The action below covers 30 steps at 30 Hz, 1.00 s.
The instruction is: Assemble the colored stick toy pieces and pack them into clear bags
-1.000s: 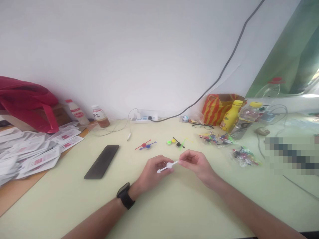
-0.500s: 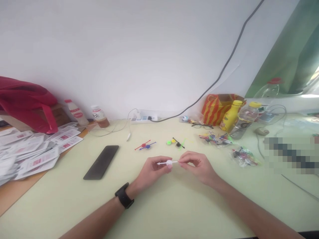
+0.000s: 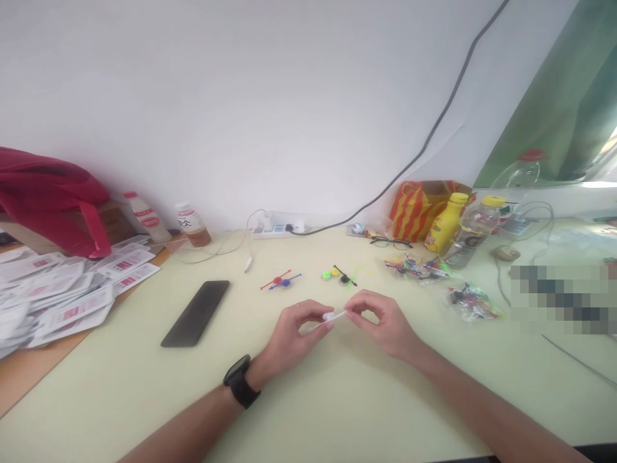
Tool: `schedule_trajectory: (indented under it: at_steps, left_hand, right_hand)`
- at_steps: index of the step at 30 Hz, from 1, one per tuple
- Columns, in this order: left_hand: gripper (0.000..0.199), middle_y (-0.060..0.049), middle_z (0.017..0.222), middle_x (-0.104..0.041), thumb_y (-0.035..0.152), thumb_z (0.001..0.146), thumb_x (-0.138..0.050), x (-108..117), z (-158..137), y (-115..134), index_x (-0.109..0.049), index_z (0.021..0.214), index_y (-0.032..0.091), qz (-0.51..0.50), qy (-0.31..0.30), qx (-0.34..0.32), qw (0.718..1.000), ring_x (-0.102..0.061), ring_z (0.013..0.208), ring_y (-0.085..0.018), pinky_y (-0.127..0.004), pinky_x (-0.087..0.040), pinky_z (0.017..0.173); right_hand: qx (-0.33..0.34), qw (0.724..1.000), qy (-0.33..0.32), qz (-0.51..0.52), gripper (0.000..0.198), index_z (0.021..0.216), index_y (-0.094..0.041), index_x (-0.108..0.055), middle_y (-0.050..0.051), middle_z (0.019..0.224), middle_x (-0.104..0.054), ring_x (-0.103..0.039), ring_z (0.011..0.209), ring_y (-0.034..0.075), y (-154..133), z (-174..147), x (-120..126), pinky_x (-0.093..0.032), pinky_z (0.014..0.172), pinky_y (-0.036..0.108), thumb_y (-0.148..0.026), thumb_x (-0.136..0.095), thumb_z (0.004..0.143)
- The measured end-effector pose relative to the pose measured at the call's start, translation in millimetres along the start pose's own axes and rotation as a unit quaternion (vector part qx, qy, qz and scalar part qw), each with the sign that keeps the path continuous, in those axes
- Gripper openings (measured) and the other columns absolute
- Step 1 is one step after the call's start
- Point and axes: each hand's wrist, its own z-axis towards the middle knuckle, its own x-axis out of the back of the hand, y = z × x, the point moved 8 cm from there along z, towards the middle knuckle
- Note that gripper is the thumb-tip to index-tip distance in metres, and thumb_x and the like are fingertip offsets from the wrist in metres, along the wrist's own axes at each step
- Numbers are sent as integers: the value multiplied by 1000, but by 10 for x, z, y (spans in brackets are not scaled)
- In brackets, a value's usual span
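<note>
Between my hands is a white arrow spinner (image 3: 339, 315) with a round hub, raised just over the table. My left hand (image 3: 296, 331) pinches its hub between thumb and fingers, hiding part of the arrow. The thumb and forefinger of my right hand (image 3: 383, 321) are closed on its other end. Beyond them lie a red arrow spinner (image 3: 277, 281) and a blue arrow spinner (image 3: 286, 283), side by side. Farther right are a black arrow spinner (image 3: 344, 279), a small green round piece (image 3: 326, 276) and a small yellow one (image 3: 334, 273).
A black phone (image 3: 196, 314) lies left of my hands. To the right are clear bags of coloured pieces (image 3: 475, 302). Eyeglasses (image 3: 391, 243), a yellow bottle (image 3: 446, 224) and a striped bag (image 3: 409, 209) stand behind. White packets (image 3: 72, 305) cover the left side. A power strip (image 3: 277, 231) sits by the wall.
The white arrow spinner has turned and tilted in my fingers; its left arrow tip now shows less. Both hands stay in nearly the same place.
</note>
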Motion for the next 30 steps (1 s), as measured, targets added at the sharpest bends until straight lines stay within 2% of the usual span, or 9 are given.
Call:
schedule_trajectory:
  at_steps: [5,14,17,20,23,25,28,30]
  left_hand:
    - [23,-9,107,-75,33,95,-70,48,-1,-8,-76,115,23,27,24,-15,999,-70,99,-23,-38,-60,90]
    - [19,-8,100,-75,33,97,-68,21,-4,23,-75,108,20,38,-1,-11,999,-70,92,-22,-35,-58,83]
    - [22,-9,104,-74,35,96,-69,-9,-8,60,-74,111,20,9,-13,-8,1000,-69,96,-23,-37,-58,87]
    - [24,-11,116,-73,37,98,-66,-66,-11,80,-73,115,20,-54,-43,16,997,-68,105,-24,-39,-56,95]
    - [25,-12,116,-73,39,99,-64,-87,-4,50,-74,110,19,-80,-54,40,995,-68,104,-24,-38,-57,92]
    - [25,-11,110,-74,40,96,-69,-57,9,11,-74,108,18,-79,-37,42,995,-69,101,-24,-38,-58,91]
    - [27,-11,107,-74,40,92,-75,-8,20,-75,-73,107,18,-92,-7,54,994,-69,99,-23,-38,-58,91]
    - [28,-10,106,-73,40,91,-76,4,20,-120,-72,108,18,-108,1,66,992,-69,97,-22,-37,-59,90]
  right_hand:
    - [12,1000,15,-13,14,102,-25,-74,5,93,-73,-67,85,21,-56,-6,41,-54,83,37,-33,-66,95]
    - [12,1000,2,-12,16,104,-25,-75,5,94,-73,-68,86,21,-33,-6,33,-55,85,38,-34,-66,95]
    - [4,1000,1,-4,17,104,-25,-74,5,95,-72,-68,88,21,-22,5,38,-56,86,38,-37,-66,95]
    - [-9,1000,-4,18,19,105,-24,-72,6,99,-72,-68,92,22,25,15,37,-56,89,38,-38,-65,96]
    - [-30,999,-13,37,30,122,-25,-66,7,111,-71,-69,98,22,84,12,37,-56,94,40,-39,-65,95]
    - [-25,1000,-4,13,39,132,-27,-60,8,118,-69,-68,98,22,76,3,69,-56,94,41,-38,-64,95]
    - [4,999,16,-48,34,128,-27,-63,6,103,-69,-65,88,21,-2,-20,117,-56,87,40,-38,-61,97]
    - [15,998,2,-56,32,128,-27,-63,4,89,-65,-62,80,20,-42,-38,88,-55,79,37,-38,-58,98]
